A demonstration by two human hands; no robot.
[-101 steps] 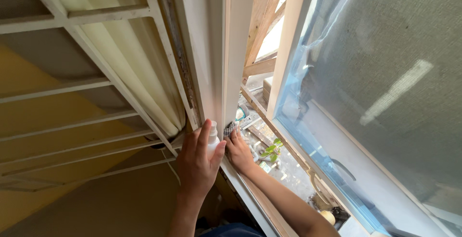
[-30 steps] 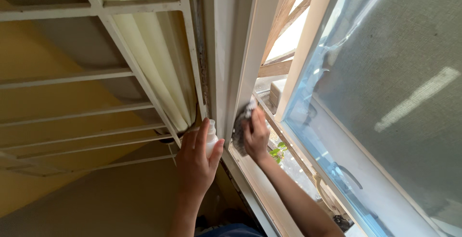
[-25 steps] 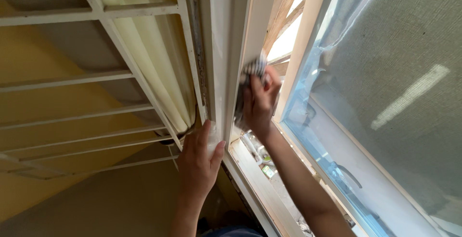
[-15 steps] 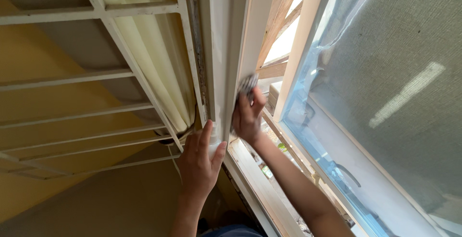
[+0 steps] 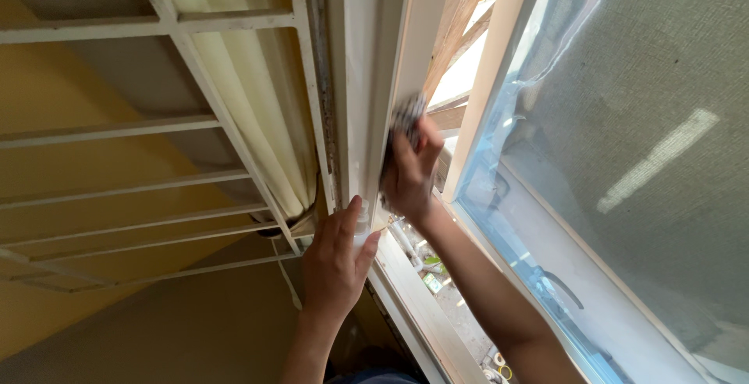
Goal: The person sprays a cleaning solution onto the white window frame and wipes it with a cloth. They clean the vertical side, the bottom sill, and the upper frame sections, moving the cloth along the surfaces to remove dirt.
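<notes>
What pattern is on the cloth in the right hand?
Dark-and-light checked cloth, pressed on the white window frame; head view.

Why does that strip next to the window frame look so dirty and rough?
The vertical strip left of the white window frame is dark, flaky and stained, like worn paint or rust. The right hand presses a grey cloth on the frame; the left hand holds a small white bottle.

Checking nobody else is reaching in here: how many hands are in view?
2. The left hand is low at the centre, wrapped around a small white bottle. The right hand is above it, pressing a grey cloth against the white window frame.
</notes>
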